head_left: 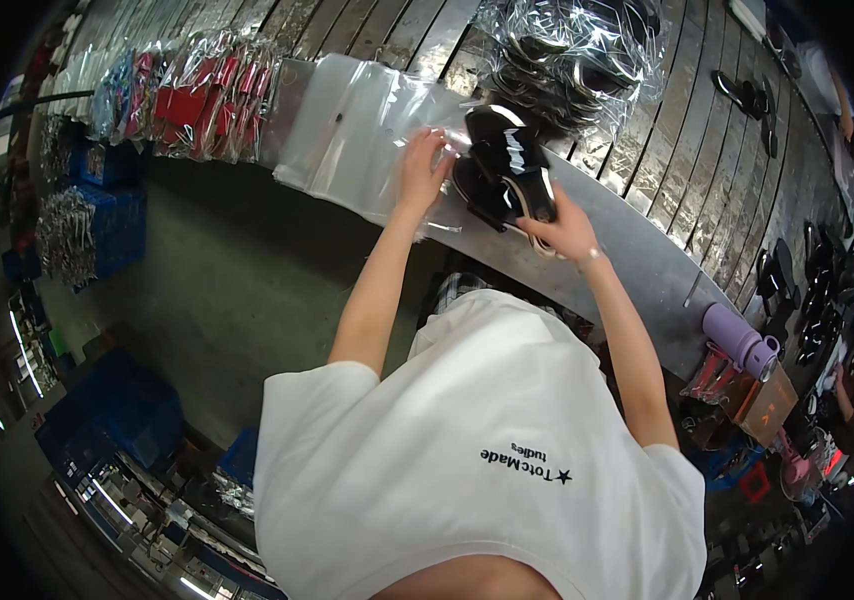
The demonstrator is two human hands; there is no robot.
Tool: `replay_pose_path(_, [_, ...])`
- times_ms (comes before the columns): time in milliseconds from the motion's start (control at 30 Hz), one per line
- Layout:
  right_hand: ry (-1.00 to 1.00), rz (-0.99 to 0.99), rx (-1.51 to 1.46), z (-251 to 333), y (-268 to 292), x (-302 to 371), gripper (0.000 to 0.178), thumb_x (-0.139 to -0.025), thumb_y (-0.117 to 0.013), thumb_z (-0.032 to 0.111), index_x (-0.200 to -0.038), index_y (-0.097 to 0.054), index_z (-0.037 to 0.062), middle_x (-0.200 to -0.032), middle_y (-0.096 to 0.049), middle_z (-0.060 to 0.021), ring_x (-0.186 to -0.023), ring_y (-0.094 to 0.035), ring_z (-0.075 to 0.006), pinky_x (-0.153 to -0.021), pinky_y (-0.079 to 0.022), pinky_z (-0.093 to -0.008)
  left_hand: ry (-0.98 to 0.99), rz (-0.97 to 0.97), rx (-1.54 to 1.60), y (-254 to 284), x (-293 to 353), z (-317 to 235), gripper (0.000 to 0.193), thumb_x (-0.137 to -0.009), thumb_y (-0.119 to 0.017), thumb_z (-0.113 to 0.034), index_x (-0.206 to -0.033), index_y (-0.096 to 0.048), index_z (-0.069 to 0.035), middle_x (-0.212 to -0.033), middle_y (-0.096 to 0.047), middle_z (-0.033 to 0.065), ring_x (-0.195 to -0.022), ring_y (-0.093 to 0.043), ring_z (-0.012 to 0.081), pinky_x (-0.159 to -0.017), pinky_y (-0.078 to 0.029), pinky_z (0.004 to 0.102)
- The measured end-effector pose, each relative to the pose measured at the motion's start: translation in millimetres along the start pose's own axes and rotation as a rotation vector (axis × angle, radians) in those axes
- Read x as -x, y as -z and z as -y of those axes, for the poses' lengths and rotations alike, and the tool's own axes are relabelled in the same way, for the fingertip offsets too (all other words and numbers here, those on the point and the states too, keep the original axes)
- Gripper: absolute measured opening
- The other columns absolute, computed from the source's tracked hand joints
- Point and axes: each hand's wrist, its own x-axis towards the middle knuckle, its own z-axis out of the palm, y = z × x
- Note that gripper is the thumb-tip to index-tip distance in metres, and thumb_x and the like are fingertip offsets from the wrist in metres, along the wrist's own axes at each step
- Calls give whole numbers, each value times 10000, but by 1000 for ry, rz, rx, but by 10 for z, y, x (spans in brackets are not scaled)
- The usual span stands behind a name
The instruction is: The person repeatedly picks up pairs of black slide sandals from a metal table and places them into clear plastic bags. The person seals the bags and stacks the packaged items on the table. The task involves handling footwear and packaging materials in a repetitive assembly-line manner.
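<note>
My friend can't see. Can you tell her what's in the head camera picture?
A person in a white T-shirt holds a pair of glossy black sandals with the right hand while the left hand rests on a stack of clear plastic bags on a grey metal table. A lilac bottle lies on the table's right end.
</note>
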Motion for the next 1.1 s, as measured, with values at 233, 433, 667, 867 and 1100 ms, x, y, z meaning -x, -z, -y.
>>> replay_pose_path(233, [-175,30,149,-177,-138,-149,732,-636,-700,433,-1195,-433,44,-988,-618,-265,-931,-609,-390,-802,-477,-419,134,-55,228,-1,22,271,177,-859,-535,-101,-1023,-566,-42,-1103,-613,104,-1112,-534,298,-1008,-349,429])
replay_pose_path(433, [86,206,-129,200,-72,150,704,-635,-713,413,-1198,-476,63,-960,-631,-225,-888,-618,-358,-791,-469,-385,-261,294,187,675,-294,-441,154,-878,-495,-126,-989,-560,-42,-1137,-607,97,-1151,-503,325,-1030,-291,496])
replay_pose_path(667, [57,11,-115,242,108,538,626,-653,-724,405,-1129,-518,55,-894,-646,-186,-829,-640,-302,-708,-482,-383,-673,500,8,695,-225,-1381,245,-845,-530,-87,-1082,-569,-41,-1138,-607,90,-1112,-529,281,-969,-384,417])
replay_pose_path(867, [201,-295,-193,0,397,869,571,-668,-750,314,-1119,-519,49,-775,-616,-105,-685,-598,-196,-647,-466,-313,-910,505,28,395,-346,-2128,245,-801,-552,-57,-1040,-601,-59,-1070,-633,61,-1108,-548,244,-1012,-345,426])
replay_pose_path(1100, [80,-419,-197,-356,813,1743,456,-699,-745,215,-1064,-549,24,-828,-628,-59,-697,-577,-152,-659,-464,-287,-902,550,354,86,-668,-2503,104,-767,-581,-9,-864,-571,-46,-1168,-590,87,-1143,-519,302,-967,-413,417])
